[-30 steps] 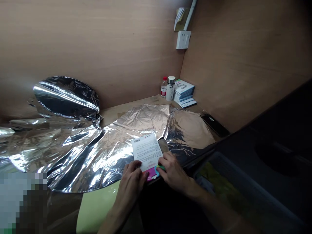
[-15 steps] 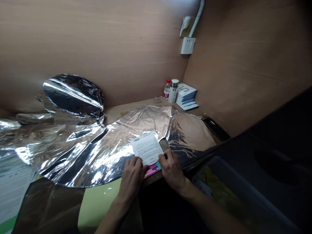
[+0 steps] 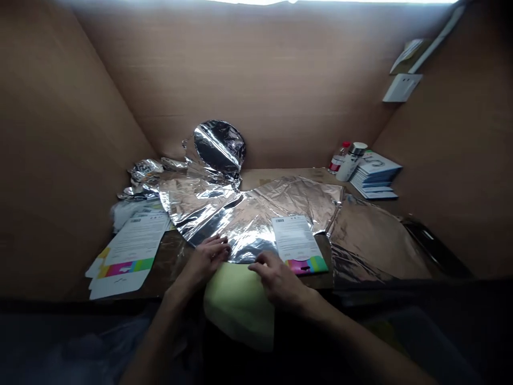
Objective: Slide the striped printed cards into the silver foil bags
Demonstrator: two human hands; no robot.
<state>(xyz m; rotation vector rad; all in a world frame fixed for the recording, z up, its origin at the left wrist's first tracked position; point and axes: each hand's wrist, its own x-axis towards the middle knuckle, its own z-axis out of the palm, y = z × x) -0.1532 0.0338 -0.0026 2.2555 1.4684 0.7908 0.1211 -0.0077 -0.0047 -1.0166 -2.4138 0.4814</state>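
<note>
A flat, wrinkled silver foil balloon [image 3: 276, 203] spreads over the table, with a rounded, shiny part standing up against the back wall. My left hand [image 3: 210, 254] rests on the foil's front edge, fingers loosely stretched. Close by, my right hand [image 3: 278, 278] has its thumb and fingertips pinched together at that same edge; what lies between them is too small to make out. Below both hands a pale yellow sheet [image 3: 240, 305] hangs over the table's front. A printed white packet [image 3: 296, 238] with a colourful strip lies on the foil, right of my right hand.
More printed packets [image 3: 132, 246] lie at the left. At the back right stand a red-capped bottle [image 3: 339, 159], a flask [image 3: 351, 162] and a stack of packets [image 3: 377, 174]. A dark phone [image 3: 435, 247] lies at the right edge. Wooden walls [image 3: 260, 80] enclose the table.
The view has swung left. Both hands have let go of the white packet, which now lies flat on the foil, and have moved left to the foil's front edge above the yellow sheet.
</note>
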